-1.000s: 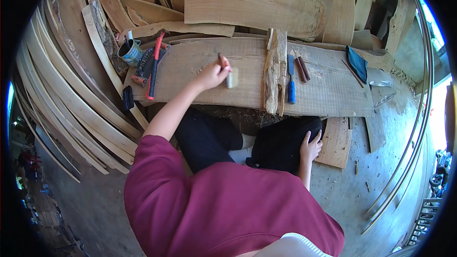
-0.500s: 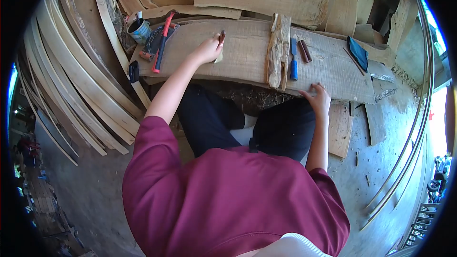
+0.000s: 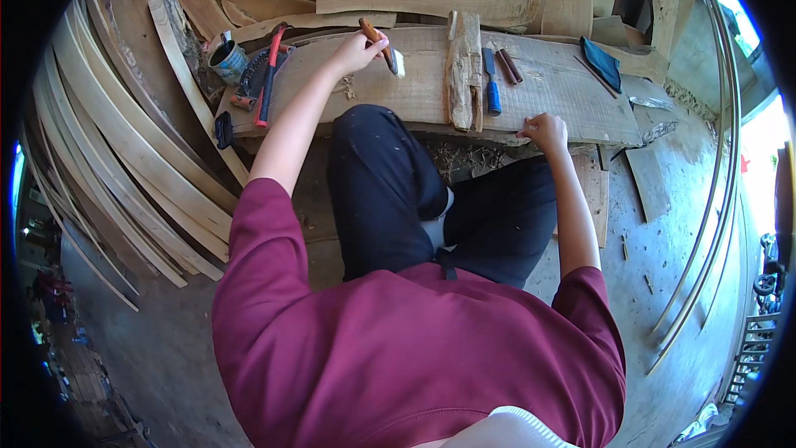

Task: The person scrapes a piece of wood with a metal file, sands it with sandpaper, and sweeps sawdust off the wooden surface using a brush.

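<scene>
My left hand (image 3: 356, 53) is closed round the wooden handle of a brush (image 3: 381, 41). Its pale bristles point down towards the long plank (image 3: 315, 58); I cannot tell whether they touch it. A small heap of shavings (image 3: 347, 83) lies just below that hand. At the plank's near edge on the right, my right hand (image 3: 546, 131) has its fingers curled in, with nothing visible in them. Nearest to it lies a chisel (image 3: 492, 87) with a blue handle, beside two brown rods (image 3: 508, 66).
A rough wood block (image 3: 463, 75) lies across the plank. To the left are a red-and-black hammer (image 3: 269, 79) and a cup (image 3: 226, 60). A dark teal cloth (image 3: 600, 65) lies at the right. Curved wooden strips (image 3: 137, 141) lean at the left.
My left hand has tilted the brush, so its bristles now show on the right. My right hand's fingers have curled in from spread. My left knee has risen and the view has shifted slightly.
</scene>
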{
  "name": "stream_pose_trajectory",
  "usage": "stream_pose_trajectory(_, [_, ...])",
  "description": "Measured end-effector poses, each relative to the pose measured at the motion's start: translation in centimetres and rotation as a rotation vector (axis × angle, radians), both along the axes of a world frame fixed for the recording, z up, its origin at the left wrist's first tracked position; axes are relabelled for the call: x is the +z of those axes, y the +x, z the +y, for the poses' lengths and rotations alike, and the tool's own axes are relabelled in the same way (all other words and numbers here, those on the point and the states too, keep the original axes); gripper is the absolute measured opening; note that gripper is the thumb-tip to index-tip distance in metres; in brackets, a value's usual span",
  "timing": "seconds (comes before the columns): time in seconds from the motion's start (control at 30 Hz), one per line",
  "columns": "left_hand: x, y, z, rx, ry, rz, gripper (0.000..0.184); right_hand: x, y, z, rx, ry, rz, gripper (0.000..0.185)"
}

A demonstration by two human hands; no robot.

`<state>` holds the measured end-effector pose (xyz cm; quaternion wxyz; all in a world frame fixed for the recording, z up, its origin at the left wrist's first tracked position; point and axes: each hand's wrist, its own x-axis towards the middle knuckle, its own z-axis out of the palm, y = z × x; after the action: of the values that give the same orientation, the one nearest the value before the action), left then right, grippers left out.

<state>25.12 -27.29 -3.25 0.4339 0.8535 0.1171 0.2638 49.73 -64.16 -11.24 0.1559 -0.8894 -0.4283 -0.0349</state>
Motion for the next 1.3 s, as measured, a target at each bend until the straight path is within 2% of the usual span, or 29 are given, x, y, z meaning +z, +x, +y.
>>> stream_pose_trajectory(0.13, [-4.2, 0.7, 2.0, 0.169, 0.198, 0.122, 0.028, -0.5, -0.1, -0.6, 0.023, 0.043, -0.045, 0.041])
stream_pose_trajectory(0.2, [-3.9, -0.3, 1.9, 0.189, 0.177, 0.126, 0.030, -0.8, -0.1, -0.9, 0.000, -0.003, -0.059, 0.050])
stream_pose_trajectory(0.27, [-3.4, -1.2, 2.9, 0.209, 0.152, 0.134, 0.032, -1.7, -0.4, -1.1, 0.006, 0.047, -0.125, 0.051])
stream_pose_trajectory(0.3, [-3.2, -1.8, 3.8, 0.258, 0.365, 0.225, 0.035, -2.2, -0.4, -1.3, 0.020, 0.096, -0.183, 0.051])
stream_pose_trajectory(0.33, [-3.0, -2.2, 4.4, 0.304, 0.579, 0.318, 0.038, -2.4, -0.1, -1.3, -0.003, 0.047, -0.127, 0.053])
stream_pose_trajectory(0.37, [-1.5, -2.6, 4.3, 0.299, 0.584, 0.507, 0.044, -2.4, -0.2, -1.3, -0.009, 0.047, -0.124, 0.053])
stream_pose_trajectory(0.43, [0.5, -2.8, 4.7, 0.217, 0.593, 0.561, 0.046, -2.2, -0.2, -1.3, -0.001, 0.026, -0.137, 0.053])
stream_pose_trajectory(0.5, [1.1, -2.0, 5.6, 0.188, 0.325, 0.370, 0.045, -1.8, -0.3, -1.2, -0.004, 0.019, -0.112, 0.054])
stream_pose_trajectory(0.57, [1.3, -0.9, 5.6, 0.155, 0.257, 0.181, 0.042, -2.0, -0.3, -1.4, -0.010, 0.007, -0.082, 0.055])
stream_pose_trajectory(0.6, [0.8, -0.2, 5.2, 0.218, 0.194, 0.053, 0.040, -2.0, -0.2, -1.5, -0.006, 0.030, -0.073, 0.055])
stream_pose_trajectory(0.63, [-0.2, 0.1, 5.4, 0.212, 0.190, 0.058, 0.040, -2.2, -0.3, -1.6, 0.001, 0.052, -0.064, 0.056])
stream_pose_trajectory(0.7, [-1.8, 0.4, 6.2, 0.261, 0.369, -0.042, 0.040, -2.5, -0.5, -1.9, 0.005, 0.083, -0.051, 0.055])
stream_pose_trajectory(0.77, [-2.8, -0.5, 6.2, 0.301, 0.267, 0.004, 0.040, -2.5, -0.5, -2.1, 0.011, 0.119, -0.044, 0.055])
stream_pose_trajectory(0.83, [-3.4, -1.9, 7.0, 0.462, 0.326, 0.141, 0.041, -2.5, -0.6, -2.2, 0.012, 0.154, -0.011, 0.055])
stream_pose_trajectory(0.9, [-3.1, -3.0, 8.3, 0.413, 0.380, 0.176, 0.043, -2.0, -0.6, -2.1, 0.004, 0.129, -0.010, 0.055])
stream_pose_trajectory(0.97, [-0.6, -4.5, 7.7, 0.366, 0.389, 0.534, 0.044, -1.7, -0.8, -2.0, -0.005, 0.106, 0.000, 0.055])
stream_pose_trajectory(1.03, [1.4, -5.2, 7.2, 0.388, 0.235, 0.375, 0.047, -1.4, -0.7, -1.8, -0.026, 0.051, 0.010, 0.055])
stream_pose_trajectory(1.1, [4.1, -5.7, 6.1, 0.589, 0.274, 0.295, 0.048, -1.4, -0.8, -1.8, -0.027, 0.076, -0.001, 0.055])
stream_pose_trajectory(1.13, [3.7, -5.8, 6.5, 0.643, 0.280, 0.197, 0.048, -1.1, -1.2, -1.8, -0.021, 0.099, -0.016, 0.056])
stream_pose_trajectory(1.2, [1.0, -6.0, 10.0, 0.728, 0.354, 0.033, 0.048, -0.9, -1.4, -2.0, -0.014, 0.118, -0.037, 0.058])
stream_pose_trajectory(1.3, [-3.9, -6.9, 12.3, 0.765, 0.434, 0.154, 0.050, -1.6, -1.0, -1.9, -0.018, 0.137, -0.017, 0.054])
